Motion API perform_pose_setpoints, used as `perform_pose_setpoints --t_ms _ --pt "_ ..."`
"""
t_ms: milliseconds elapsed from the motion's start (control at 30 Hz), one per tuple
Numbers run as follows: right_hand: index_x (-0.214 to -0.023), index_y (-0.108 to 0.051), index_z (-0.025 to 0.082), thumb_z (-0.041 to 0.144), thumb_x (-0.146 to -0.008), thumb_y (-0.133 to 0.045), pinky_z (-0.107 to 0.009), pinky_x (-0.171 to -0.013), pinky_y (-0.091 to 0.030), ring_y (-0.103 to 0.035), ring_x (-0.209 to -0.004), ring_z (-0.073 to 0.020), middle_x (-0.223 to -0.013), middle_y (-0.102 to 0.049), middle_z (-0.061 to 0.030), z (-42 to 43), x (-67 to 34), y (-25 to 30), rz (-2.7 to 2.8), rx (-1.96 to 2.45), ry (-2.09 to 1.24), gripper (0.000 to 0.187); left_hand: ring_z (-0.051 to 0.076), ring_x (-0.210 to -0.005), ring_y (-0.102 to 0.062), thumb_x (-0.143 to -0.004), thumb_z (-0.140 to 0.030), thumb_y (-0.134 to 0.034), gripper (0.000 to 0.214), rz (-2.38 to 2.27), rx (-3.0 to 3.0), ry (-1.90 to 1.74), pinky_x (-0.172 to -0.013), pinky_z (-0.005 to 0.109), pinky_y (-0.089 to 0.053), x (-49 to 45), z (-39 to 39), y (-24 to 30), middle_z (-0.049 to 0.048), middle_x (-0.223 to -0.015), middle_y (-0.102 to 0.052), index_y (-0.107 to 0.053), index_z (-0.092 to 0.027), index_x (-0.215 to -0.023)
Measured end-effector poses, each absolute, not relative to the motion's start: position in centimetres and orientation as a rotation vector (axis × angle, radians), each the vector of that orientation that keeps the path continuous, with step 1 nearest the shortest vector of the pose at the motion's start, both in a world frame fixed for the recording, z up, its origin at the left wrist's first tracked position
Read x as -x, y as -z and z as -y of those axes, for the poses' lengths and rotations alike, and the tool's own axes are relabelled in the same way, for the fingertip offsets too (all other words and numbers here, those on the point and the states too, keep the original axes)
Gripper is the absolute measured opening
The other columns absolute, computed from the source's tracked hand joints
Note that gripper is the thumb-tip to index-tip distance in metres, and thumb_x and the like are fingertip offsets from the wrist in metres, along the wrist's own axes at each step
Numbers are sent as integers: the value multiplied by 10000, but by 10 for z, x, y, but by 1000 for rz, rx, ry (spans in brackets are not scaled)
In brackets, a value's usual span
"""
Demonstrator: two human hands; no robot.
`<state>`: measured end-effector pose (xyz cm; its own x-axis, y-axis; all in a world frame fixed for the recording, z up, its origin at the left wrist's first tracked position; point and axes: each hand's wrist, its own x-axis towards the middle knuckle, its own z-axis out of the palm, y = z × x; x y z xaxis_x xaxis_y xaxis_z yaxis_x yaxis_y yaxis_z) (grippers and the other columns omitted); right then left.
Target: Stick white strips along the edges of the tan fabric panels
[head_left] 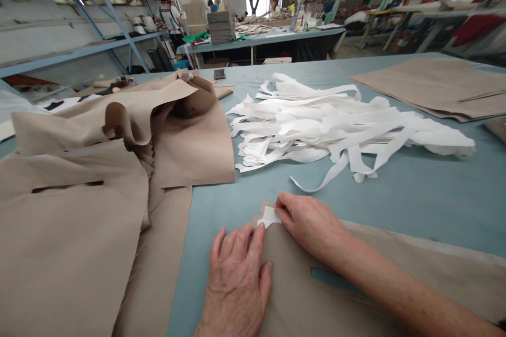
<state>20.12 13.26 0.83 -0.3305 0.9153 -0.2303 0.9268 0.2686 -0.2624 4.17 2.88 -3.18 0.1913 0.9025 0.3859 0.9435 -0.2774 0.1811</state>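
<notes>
Head view, cutting room. Blue-grey worktop (415, 184).

Left hand (237, 279): lies palm down on a tan fabric panel (292, 305) at the near edge. Grip apart, fingers spread and flat, closed on nothing.

Right hand (312, 226): reaches in from the right across the same panel. Its fingertips are drawn together on a small white patch (269, 217). Cannot tell whether the grip pinches the patch or only presses it down.

White patch: sits at the panel's far left corner, between the two hands, touching the fingertips of both.

Panel: flat on the worktop, with a narrow slit (328, 276) below the right wrist showing blue through it.

Surroundings: heap of loose white strips (336, 126) beyond the hands, apart from them. Stack of tan fabric (79, 221) at left, upper layers rumpled and folded back. More flat tan sheets (435, 84) far right. Small dark object (219, 73) at the far edge. Metal shelving (98, 37) along the left wall; other people at distant tables.
</notes>
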Motion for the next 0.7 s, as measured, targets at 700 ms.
perform_pose_setpoints --t_ms 700 --pt "-903 -649 206 252 -989 -457 -313 -584 -261 -688 -771 -211 -845 -743 -58 -132 -198 -9 -2461 -1804 490 215 200 -1030 -599 -882 -173 -465 401 1769 2308 678 -1041 434 -342 -42 -30 34 30 -1132 -679 -606 -223 -1254"
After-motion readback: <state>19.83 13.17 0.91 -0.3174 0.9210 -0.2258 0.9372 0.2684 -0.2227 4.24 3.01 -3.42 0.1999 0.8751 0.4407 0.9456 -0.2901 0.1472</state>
